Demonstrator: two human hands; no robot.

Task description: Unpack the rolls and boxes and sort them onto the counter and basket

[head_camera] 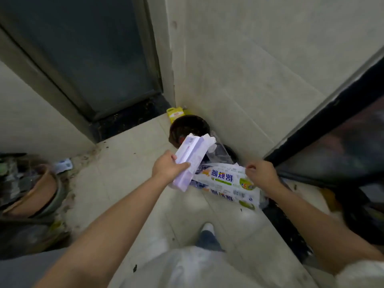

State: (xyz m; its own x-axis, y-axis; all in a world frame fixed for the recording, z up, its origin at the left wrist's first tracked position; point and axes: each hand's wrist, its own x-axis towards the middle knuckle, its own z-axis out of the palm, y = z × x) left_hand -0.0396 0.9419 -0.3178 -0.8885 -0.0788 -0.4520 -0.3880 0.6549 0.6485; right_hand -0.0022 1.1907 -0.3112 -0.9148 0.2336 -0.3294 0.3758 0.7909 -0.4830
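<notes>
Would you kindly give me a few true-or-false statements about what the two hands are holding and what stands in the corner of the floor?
1. The left hand grips a pale lilac box. True.
2. The right hand is empty and hangs open. False: it pinches the edge of the white printed wrapper.
3. A dark round bin stands in the corner where the floor meets the wall. True.
4. The yellow package lies inside the bin. False: it sits on the floor behind the bin, against the door sill.
5. The lilac box rests flat on the floor tiles. False: it is held up in the air above the bin.
</notes>
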